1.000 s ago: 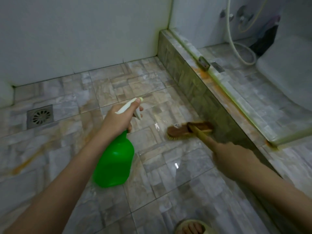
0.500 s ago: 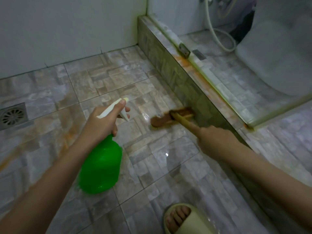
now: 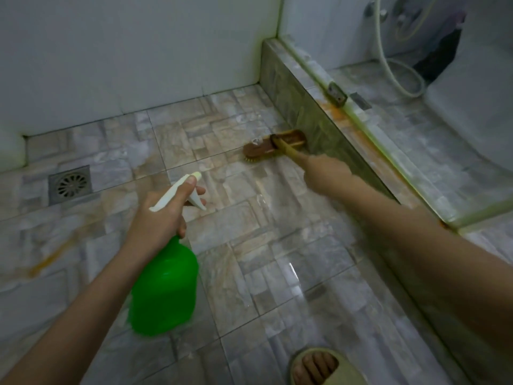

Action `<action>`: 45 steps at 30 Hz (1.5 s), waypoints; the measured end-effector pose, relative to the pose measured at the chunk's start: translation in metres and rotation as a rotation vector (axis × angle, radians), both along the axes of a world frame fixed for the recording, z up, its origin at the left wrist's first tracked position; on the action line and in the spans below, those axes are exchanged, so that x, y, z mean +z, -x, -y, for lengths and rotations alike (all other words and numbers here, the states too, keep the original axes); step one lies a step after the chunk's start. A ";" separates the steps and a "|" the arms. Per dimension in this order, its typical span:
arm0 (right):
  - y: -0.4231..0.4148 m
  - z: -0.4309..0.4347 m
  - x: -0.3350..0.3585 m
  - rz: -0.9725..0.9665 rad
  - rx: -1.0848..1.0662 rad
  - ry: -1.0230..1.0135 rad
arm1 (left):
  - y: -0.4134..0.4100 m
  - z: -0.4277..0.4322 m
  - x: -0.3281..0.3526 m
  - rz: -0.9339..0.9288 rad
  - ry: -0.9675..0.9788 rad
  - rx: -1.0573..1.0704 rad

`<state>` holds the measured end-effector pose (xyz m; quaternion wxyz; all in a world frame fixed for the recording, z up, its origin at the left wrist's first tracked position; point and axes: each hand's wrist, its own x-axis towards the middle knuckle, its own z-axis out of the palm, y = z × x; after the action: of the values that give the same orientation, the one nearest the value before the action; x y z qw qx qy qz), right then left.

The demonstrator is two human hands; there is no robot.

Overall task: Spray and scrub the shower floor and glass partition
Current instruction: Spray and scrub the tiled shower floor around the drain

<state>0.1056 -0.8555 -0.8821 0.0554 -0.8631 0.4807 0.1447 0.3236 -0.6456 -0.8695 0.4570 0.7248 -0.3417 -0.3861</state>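
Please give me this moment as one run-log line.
left hand: holds green spray bottle, finger on trigger | right hand: grips scrub brush | brush: on tiled floor beside curb

Left hand (image 3: 159,218) wraps the neck of the green spray bottle (image 3: 163,290), fingers at the white trigger, held above the wet tiled floor (image 3: 277,259). Right hand (image 3: 326,173) grips the handle of the wooden scrub brush (image 3: 273,145), bristles down on the tiles beside the stone curb (image 3: 291,98). A drain (image 3: 70,184) sits far left.
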 end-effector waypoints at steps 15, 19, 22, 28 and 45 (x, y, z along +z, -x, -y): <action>-0.091 0.058 0.024 -0.153 0.042 -0.064 | -0.023 -0.010 0.009 0.033 0.049 0.295; -0.120 0.057 -0.008 -0.031 0.116 -0.004 | -0.032 -0.013 0.012 0.020 0.021 0.333; -0.141 0.085 -0.017 0.062 0.181 -0.005 | -0.039 -0.018 0.008 0.033 0.038 0.381; -0.158 0.032 0.033 -0.201 0.231 -0.110 | -0.058 -0.040 -0.004 0.064 0.079 0.488; -0.287 -0.012 -0.005 0.056 0.468 -0.025 | -0.090 -0.096 -0.003 0.060 0.078 0.751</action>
<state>0.3927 -0.8440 -0.8872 0.0445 -0.9539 0.2641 0.1355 0.4137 -0.5496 -0.8722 0.5837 0.7926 -0.0802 -0.1568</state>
